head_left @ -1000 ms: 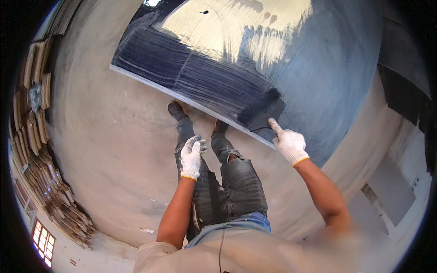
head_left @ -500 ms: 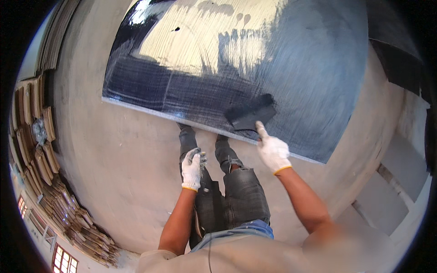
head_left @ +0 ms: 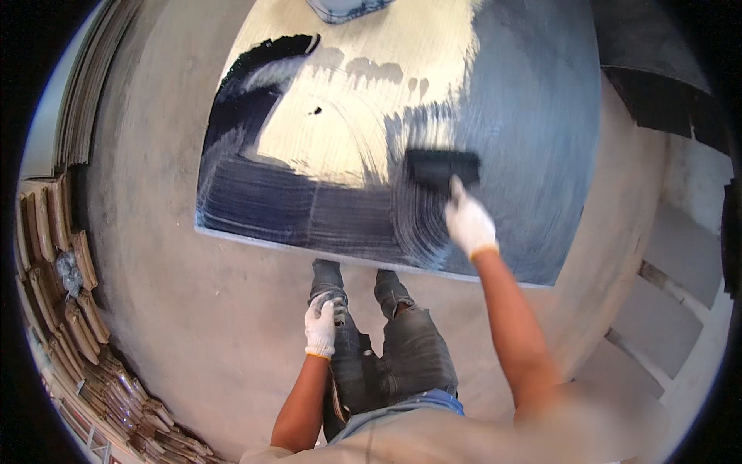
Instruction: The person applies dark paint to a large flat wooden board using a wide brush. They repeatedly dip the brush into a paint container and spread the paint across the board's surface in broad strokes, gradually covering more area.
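A wide black brush (head_left: 442,168) lies on a large cream panel (head_left: 309,143) streaked with dark blue-black coating. My right hand (head_left: 470,220), in a white glove with a yellow cuff, is closed round its handle, index finger stretched along it. Curved dark strokes sweep below the brush. To the right the coating looks greyer and more even; bare cream shows in the middle and at the back. My left hand (head_left: 320,325), in a stained white glove, hangs over my left leg with its fingers loosely bent and apart, apparently holding nothing.
A pale container with dark stains (head_left: 348,9) stands on the panel's far part. Stacked brown bundles (head_left: 58,216) line the left wall. Flat grey panels (head_left: 684,247) lie at the right. My legs (head_left: 410,340) stand close to the panel's near edge.
My right hand has swept the brush away from the near edge, further onto the panel, leaving curved strokes. The view has shifted, bringing in the container. The left hand stays by my leg.
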Demonstrator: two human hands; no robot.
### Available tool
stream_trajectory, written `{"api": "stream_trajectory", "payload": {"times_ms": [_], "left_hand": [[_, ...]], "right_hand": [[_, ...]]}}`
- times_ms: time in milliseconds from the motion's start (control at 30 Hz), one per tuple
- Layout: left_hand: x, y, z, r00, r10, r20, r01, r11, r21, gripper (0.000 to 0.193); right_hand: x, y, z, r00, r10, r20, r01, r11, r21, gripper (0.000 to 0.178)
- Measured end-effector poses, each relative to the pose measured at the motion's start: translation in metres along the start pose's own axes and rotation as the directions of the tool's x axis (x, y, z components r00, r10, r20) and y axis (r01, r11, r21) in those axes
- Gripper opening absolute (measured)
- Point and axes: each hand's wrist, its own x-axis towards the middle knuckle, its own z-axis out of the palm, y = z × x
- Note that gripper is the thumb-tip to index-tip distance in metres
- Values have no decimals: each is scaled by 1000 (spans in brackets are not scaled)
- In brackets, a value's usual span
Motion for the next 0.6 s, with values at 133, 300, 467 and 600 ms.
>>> {"api": "stream_trajectory", "payload": {"times_ms": [133, 300, 467, 600], "left_hand": [[37, -6, -67, 988, 143, -62, -139, 988, 62, 28], [50, 44, -71, 997, 59, -52, -57, 998, 26, 25], [51, 67, -85, 998, 17, -64, -18, 1000, -7, 25], [48, 87, -85, 994, 108, -14, -106, 988, 117, 24]], "right_hand": [[3, -26, -5, 998, 44, -45, -42, 998, 50, 62], [113, -34, -57, 982, 53, -183, 4, 955, 297, 59], [-10, -54, 44, 996, -39, -81, 42, 998, 43, 66], [6, -118, 26, 995, -66, -70, 69, 997, 41, 63]]}}
